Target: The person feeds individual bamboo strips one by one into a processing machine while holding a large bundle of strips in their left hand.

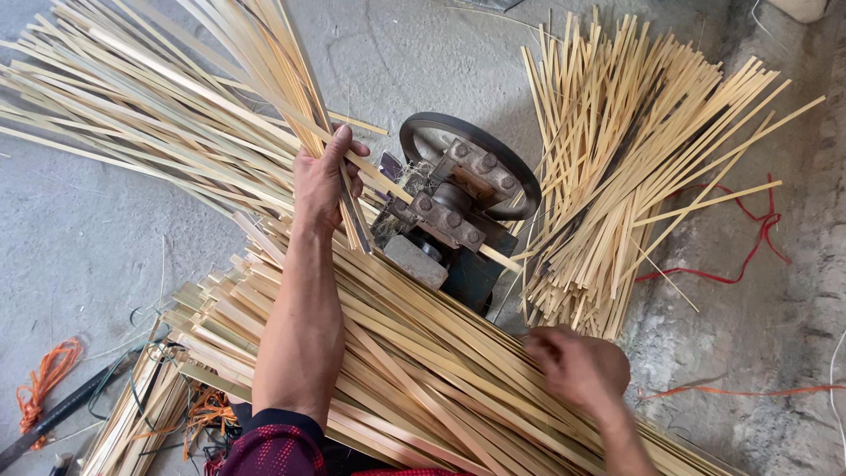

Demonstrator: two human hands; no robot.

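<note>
The left hand (pixel 322 181) is closed around a few bamboo strips (pixel 352 207), its grip clamped on them where they run down toward the small machine (pixel 458 216), which sits just to the right of that grip with its dark wheel (pixel 520 176) and bolted metal head. Those held strips fan up and away behind the grip into a wide spread of strips (pixel 150 115) lying on the concrete floor (pixel 79 247). The right hand (pixel 577 366) is blurred; it rests on the near stack of strips (pixel 414 370) that crosses below both arms, and I cannot tell whether its grip is together or apart.

Beyond the right hand, past the machine, lies another loose heap of strips (pixel 626 176), with a red cord (pixel 749 247) trailing on the floor beside it. Well to the left of the left arm lie orange cords (pixel 44 379).

The strips look long, thin and light, stiff along the length yet springy, so a single one would likely whip and sag if taken at its end. Their edges look sharp and splintery. Taking hold close to the machine, pinching across the flat faces as the left grip does, seems the steadiest way to steer them.
</note>
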